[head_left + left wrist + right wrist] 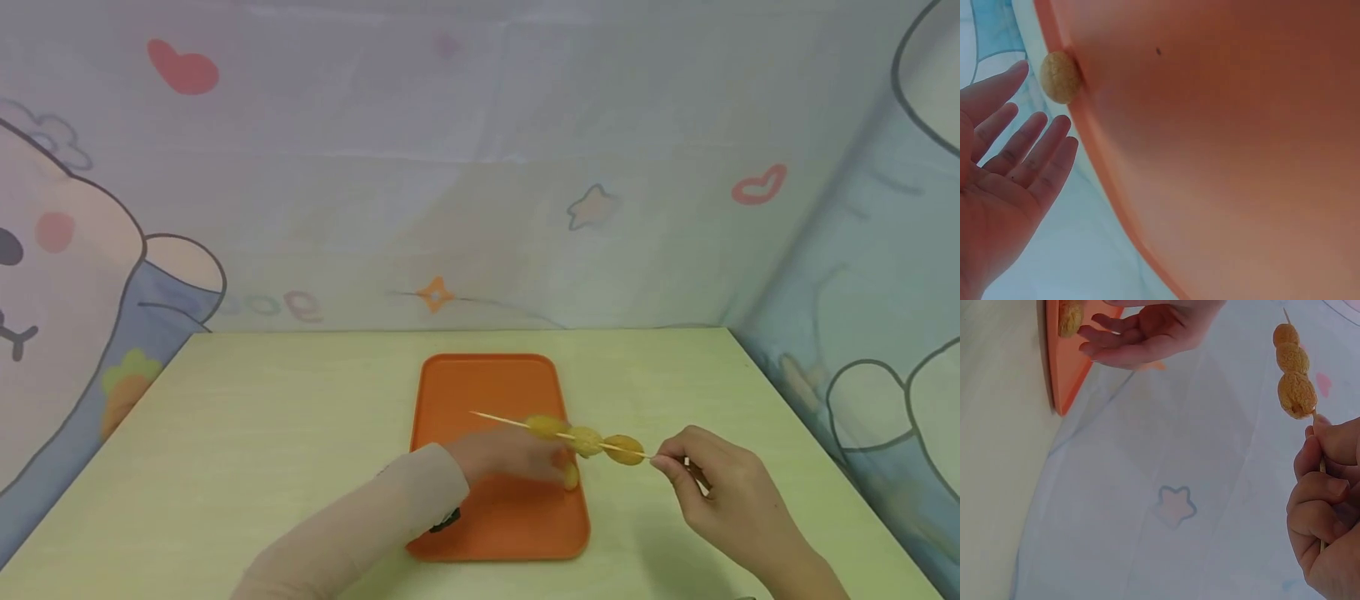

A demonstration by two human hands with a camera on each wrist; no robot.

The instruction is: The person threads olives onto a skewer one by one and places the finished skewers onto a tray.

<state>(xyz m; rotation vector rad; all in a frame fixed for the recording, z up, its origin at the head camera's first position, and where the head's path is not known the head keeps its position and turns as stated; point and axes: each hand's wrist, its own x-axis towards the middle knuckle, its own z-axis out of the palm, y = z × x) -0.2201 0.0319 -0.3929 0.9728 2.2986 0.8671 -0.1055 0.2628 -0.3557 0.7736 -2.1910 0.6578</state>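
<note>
My right hand (731, 492) pinches a thin wooden skewer (495, 417) near its lower end, with the other fingers curled along it in the right wrist view. Threaded on the skewer are three golden-brown, wrinkled food balls (1297, 395); its pointed tip sticks out bare beyond them. A loose ball of the same kind (1060, 77) sits by the side rim of the orange tray (487, 379). Close to that ball is my left hand (1016, 169), fingers spread and relaxed, a gap showing between fingertips and ball. From the head, the skewered balls partly cover the left hand.
The tray lies on a pale yellow-green table (300, 400), with a little dark speck (1158, 51) on its floor. A printed cloth (337, 167) with cartoon figures hangs behind and at both sides. A sleeve (390, 508) covers my left forearm, which crosses over the tray.
</note>
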